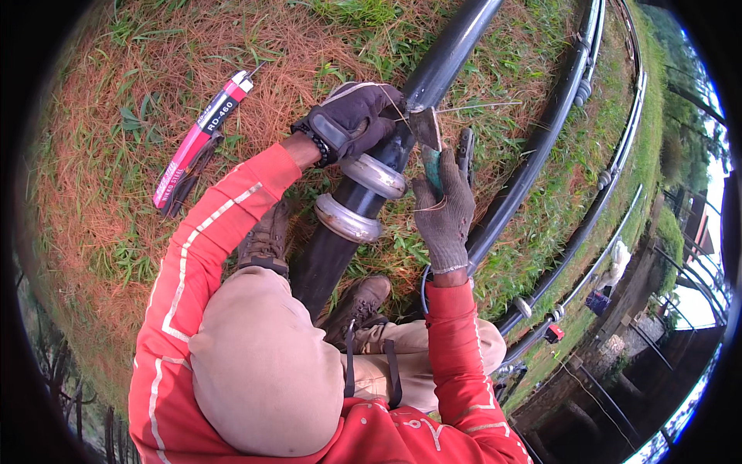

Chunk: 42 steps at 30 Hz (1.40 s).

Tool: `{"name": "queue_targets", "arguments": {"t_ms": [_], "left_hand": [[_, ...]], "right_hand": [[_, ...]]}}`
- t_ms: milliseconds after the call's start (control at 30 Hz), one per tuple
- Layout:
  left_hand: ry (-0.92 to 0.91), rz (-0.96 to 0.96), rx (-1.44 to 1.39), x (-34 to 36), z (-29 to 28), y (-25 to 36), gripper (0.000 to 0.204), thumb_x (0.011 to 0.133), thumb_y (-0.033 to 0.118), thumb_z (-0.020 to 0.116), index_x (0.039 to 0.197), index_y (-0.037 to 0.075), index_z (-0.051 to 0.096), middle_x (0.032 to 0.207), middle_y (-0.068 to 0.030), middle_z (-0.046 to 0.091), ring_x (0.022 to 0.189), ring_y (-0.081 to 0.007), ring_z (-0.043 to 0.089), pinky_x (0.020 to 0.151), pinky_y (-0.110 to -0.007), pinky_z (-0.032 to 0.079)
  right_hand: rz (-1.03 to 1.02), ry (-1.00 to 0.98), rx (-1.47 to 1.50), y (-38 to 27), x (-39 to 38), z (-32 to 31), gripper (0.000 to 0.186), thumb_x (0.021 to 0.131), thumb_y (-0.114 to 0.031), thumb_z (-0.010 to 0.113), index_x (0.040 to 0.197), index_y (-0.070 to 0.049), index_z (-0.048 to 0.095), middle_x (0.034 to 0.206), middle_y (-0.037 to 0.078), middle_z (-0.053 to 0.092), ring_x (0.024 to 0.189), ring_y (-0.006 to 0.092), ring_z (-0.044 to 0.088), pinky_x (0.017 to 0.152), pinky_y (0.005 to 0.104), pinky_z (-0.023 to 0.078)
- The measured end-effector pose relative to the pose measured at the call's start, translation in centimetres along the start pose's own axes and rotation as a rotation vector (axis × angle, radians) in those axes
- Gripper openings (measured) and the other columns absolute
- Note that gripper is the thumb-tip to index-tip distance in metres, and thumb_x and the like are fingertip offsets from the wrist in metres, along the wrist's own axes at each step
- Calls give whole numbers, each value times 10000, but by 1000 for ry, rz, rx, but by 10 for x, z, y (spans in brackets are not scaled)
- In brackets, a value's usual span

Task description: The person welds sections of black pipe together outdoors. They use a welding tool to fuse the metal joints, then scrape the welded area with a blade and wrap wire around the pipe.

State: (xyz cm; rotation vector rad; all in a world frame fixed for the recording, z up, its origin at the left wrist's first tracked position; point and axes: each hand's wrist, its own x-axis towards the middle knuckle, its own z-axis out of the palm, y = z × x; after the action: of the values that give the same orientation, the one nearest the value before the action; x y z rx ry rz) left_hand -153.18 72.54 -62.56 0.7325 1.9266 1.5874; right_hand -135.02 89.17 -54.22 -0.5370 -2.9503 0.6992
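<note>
Between the person's boots (360, 305), and slanting up to the right over the grass (340, 46), lies a black pipe (452, 56). Two rounded metal collars (373, 177) sit around it, apart from each other. Beyond them a flat-bladed tool (425, 129) has its blade end at the pipe's surface, beside a pale spot too small to grade. The gloved right hand (447, 209) is closed around the tool's green handle. The gloved left hand (359, 120) is curled at the pipe, fingers near the blade; whether it grips anything cannot be told. A thin rod (495, 104) projects to the right from behind the blade; its inner end is hidden. Near the right fingers stands a dark tool (465, 148), partly covered.

Assessment: sound work here calls for firm, short strokes with the blade low against the pipe, even pressure, and the left fingertips kept out of the blade's line. The round surface could let the edge skid; a steady pipe and a clear look at the spot between strokes would limit this.

Further out, a pink and white pack (193, 155) lies on the ground to the left, and a second black pipe (534, 155) runs to the right
</note>
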Motion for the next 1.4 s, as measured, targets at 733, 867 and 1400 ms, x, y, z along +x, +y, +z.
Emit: {"name": "queue_targets", "arguments": {"t_ms": [733, 867, 1400], "left_hand": [[91, 210, 213, 0, 5, -4, 334, 967, 79, 651, 1301, 89, 655, 883, -215, 719, 814, -474, 700, 700, -522, 543], [49, 255, 226, -1, -1, -5, 350, 926, 38, 637, 1273, 84, 656, 956, -214, 741, 907, -490, 717, 750, -545, 562], [78, 265, 412, -41, -33, -9, 242, 911, 46, 821, 1152, 70, 826, 984, -188, 797, 884, -392, 786, 759, -457, 619]], "right_hand": [[-97, 73, -75, -8, 4, -7, 703, 928, -152, 811, 1596, -110, 598, 1099, 191, 734, 1016, 406, 755, 890, 487, 605], [-30, -12, -80, -6, 7, -8, 697, 935, -134, 799, 1596, -66, 588, 1127, 207, 740, 1051, 399, 757, 916, 479, 604], [76, -43, 32, 7, 1, -6, 500, 1029, -368, 788, 1355, 1, 698, 1038, 232, 747, 964, 444, 755, 871, 495, 593]]}}
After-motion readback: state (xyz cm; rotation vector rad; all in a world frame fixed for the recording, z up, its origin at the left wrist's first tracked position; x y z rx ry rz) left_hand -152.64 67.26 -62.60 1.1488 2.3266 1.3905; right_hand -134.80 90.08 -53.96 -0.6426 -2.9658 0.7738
